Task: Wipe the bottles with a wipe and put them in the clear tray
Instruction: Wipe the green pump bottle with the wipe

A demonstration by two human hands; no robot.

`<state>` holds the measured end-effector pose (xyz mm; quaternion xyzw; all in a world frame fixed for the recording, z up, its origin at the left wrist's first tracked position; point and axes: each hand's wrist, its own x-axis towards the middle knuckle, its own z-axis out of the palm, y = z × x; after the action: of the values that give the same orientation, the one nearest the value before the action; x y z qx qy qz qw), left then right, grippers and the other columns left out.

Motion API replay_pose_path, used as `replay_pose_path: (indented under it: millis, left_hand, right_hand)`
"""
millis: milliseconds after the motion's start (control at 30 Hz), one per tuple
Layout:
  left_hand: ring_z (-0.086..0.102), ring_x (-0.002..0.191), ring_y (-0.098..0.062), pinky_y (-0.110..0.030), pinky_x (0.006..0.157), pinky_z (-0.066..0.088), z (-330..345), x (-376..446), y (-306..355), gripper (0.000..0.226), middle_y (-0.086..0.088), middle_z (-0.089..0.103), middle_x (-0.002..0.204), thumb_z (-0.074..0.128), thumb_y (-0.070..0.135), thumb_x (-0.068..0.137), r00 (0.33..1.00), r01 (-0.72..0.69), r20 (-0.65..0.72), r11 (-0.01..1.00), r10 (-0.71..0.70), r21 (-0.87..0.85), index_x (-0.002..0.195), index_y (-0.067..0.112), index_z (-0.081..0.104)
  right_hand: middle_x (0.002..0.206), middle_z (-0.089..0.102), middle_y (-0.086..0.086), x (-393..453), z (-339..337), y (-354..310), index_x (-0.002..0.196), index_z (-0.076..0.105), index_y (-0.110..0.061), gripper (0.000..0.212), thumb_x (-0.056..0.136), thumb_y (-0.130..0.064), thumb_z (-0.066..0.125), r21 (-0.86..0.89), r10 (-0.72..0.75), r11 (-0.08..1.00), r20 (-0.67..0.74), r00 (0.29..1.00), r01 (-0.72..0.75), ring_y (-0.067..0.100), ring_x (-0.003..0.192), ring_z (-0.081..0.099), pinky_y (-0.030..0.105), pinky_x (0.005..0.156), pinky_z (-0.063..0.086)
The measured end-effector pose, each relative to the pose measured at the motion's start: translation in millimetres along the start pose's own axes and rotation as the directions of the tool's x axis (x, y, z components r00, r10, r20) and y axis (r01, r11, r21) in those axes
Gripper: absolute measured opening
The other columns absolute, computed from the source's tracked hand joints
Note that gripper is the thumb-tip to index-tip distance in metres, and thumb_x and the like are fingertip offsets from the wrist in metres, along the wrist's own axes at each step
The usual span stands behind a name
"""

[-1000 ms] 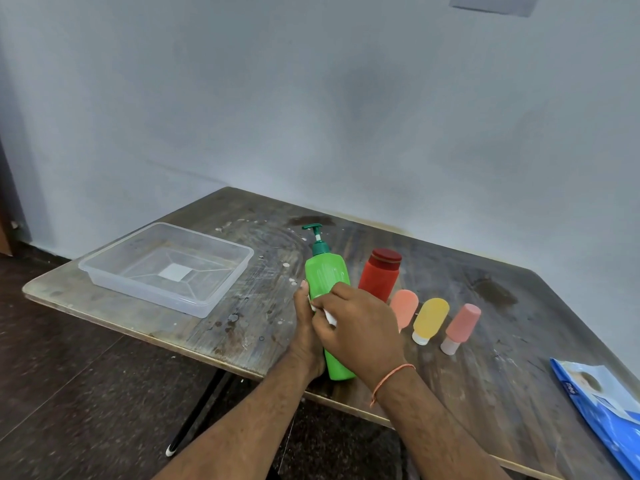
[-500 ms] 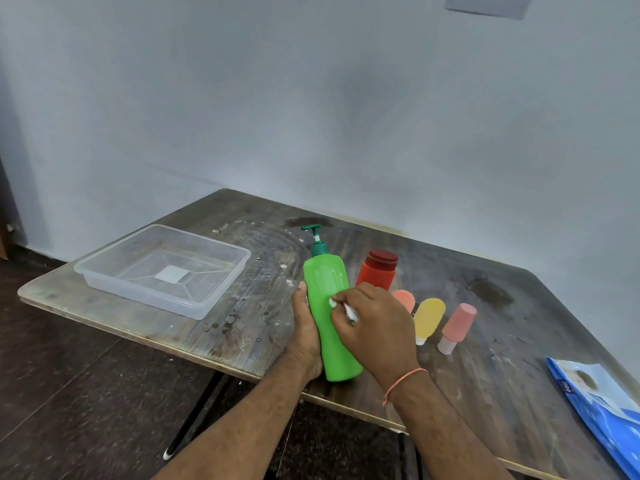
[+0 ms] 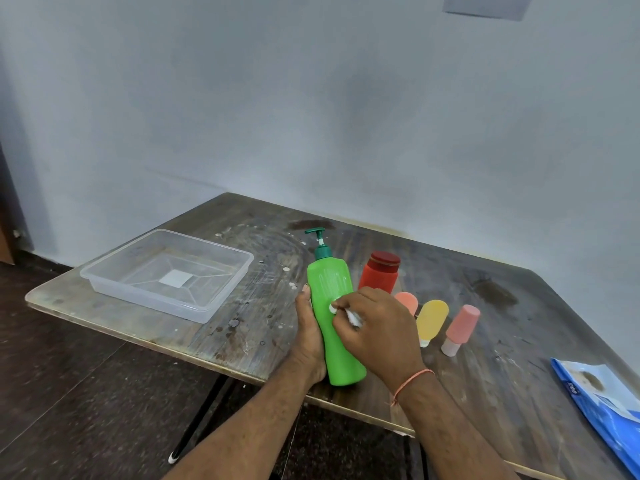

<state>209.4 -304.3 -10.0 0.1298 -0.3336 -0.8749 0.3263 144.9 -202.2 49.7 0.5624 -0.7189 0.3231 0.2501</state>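
A tall green pump bottle (image 3: 330, 296) stands tilted at the table's front edge. My left hand (image 3: 308, 337) grips its lower body from the left. My right hand (image 3: 377, 327) pinches a small white wipe (image 3: 334, 308) and presses it against the bottle's front. Behind my right hand stand a red bottle (image 3: 379, 277), an orange tube (image 3: 407, 302) partly hidden by my fingers, a yellow tube (image 3: 431, 320) and a pink tube (image 3: 460, 327). The clear tray (image 3: 221, 299) sits at the left of the table with nothing in it.
A blue wipe packet (image 3: 602, 407) lies at the table's right front edge. The dark wooden table (image 3: 502, 362) is stained and butts against a pale wall. Dark floor lies below the front edge at the left.
My right hand slid the wipe from the bottle's left side across and up its front. The bottle's base shifted a little to the right while my left hand kept its grip.
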Motion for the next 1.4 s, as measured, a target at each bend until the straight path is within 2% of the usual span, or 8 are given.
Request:
replay_pose_path:
  millis: [200, 367, 533, 700, 867, 1067, 1267, 1400]
  left_hand:
    - [0.072, 0.102, -0.039, -0.050, 0.093, 0.055, 0.6, -1.0, -0.3, 0.091, -0.026, 0.073, 0.113, 0.041, 0.087, 0.085, 1.000, 0.002, -0.020, 1.000, -0.002, 0.004, 0.115, 0.009, 0.078]
    - [0.071, 0.104, -0.040, -0.051, 0.092, 0.056, 1.3, -0.8, 0.0, 0.096, -0.029, 0.071, 0.118, 0.039, 0.086, 0.084, 1.000, 0.011, -0.015, 1.000, -0.010, 0.024, 0.122, 0.006, 0.074]
    - [0.073, 0.097, -0.038, -0.047, 0.084, 0.059, 2.3, -2.8, 0.2, 0.089, -0.029, 0.072, 0.114, 0.032, 0.079, 0.091, 1.000, 0.023, -0.013, 0.999, -0.023, 0.033, 0.119, 0.006, 0.075]
    - [0.075, 0.085, -0.034, -0.041, 0.071, 0.062, 7.5, -4.9, 0.7, 0.085, -0.025, 0.075, 0.103, 0.028, 0.073, 0.098, 0.999, 0.034, -0.017, 0.995, -0.032, 0.089, 0.119, 0.003, 0.072]
    - [0.070, 0.101, -0.041, -0.050, 0.089, 0.056, 6.8, -6.3, 0.9, 0.096, -0.032, 0.069, 0.123, 0.041, 0.082, 0.083, 0.999, 0.008, -0.050, 0.997, -0.004, 0.079, 0.131, 0.003, 0.068]
    - [0.069, 0.092, -0.041, -0.048, 0.082, 0.057, 8.1, -3.8, -0.1, 0.105, -0.032, 0.069, 0.116, 0.057, 0.091, 0.067, 0.999, 0.013, -0.047, 0.997, -0.009, 0.080, 0.128, 0.007, 0.071]
    - [0.071, 0.093, -0.039, -0.047, 0.082, 0.057, 8.2, -5.2, 0.0, 0.094, -0.030, 0.071, 0.115, 0.041, 0.082, 0.081, 0.998, 0.018, -0.062, 0.998, -0.014, 0.061, 0.126, 0.006, 0.072]
    - [0.069, 0.073, -0.036, -0.042, 0.068, 0.058, 9.9, -5.1, -0.2, 0.088, -0.027, 0.072, 0.094, 0.040, 0.083, 0.079, 0.999, 0.021, -0.050, 0.997, -0.017, 0.078, 0.104, 0.009, 0.081]
  right_hand:
    - [0.096, 0.074, -0.012, 3.8, -1.9, 4.8, 0.103, 0.081, -0.029, 0.018, 0.096, -0.037, 0.066, 0.033, 0.047, 0.998, -0.004, 0.999, -0.047, 0.012, 0.086, 0.067, 0.036, 0.071, 0.057]
    - [0.091, 0.074, -0.014, -1.7, -7.7, 10.5, 0.096, 0.081, -0.032, 0.015, 0.091, -0.038, 0.068, 0.009, 0.056, 0.998, 0.000, 0.998, -0.056, 0.011, 0.083, 0.066, 0.036, 0.068, 0.055]
    - [0.101, 0.075, -0.014, -1.9, -8.4, 17.1, 0.107, 0.082, -0.031, 0.015, 0.096, -0.032, 0.071, 0.076, 0.077, 0.994, 0.006, 0.997, -0.078, 0.011, 0.090, 0.068, 0.037, 0.074, 0.057]
    - [0.096, 0.075, -0.017, -3.3, -14.4, 24.4, 0.100, 0.082, -0.035, 0.018, 0.093, -0.040, 0.066, 0.057, 0.124, 0.991, -0.024, 0.992, -0.123, 0.009, 0.087, 0.068, 0.038, 0.070, 0.058]
    - [0.101, 0.077, -0.015, 0.9, -11.7, 19.7, 0.105, 0.083, -0.033, 0.017, 0.096, -0.035, 0.068, 0.084, 0.085, 0.993, 0.013, 0.996, -0.086, 0.011, 0.090, 0.069, 0.039, 0.074, 0.058]
    - [0.098, 0.076, -0.015, 5.0, -13.9, 26.4, 0.103, 0.082, -0.034, 0.017, 0.095, -0.038, 0.067, 0.018, 0.150, 0.989, -0.022, 0.988, -0.150, 0.012, 0.088, 0.067, 0.036, 0.073, 0.058]
    - [0.100, 0.076, -0.017, 3.3, -13.9, 25.7, 0.104, 0.081, -0.035, 0.024, 0.095, -0.043, 0.060, 0.061, 0.105, 0.993, 0.016, 0.994, -0.106, 0.010, 0.089, 0.068, 0.036, 0.073, 0.057]
    - [0.100, 0.076, -0.013, 8.7, -10.5, 30.3, 0.106, 0.080, -0.033, 0.020, 0.096, -0.039, 0.064, 0.035, 0.161, 0.986, -0.035, 0.986, -0.160, 0.015, 0.090, 0.068, 0.038, 0.074, 0.058]
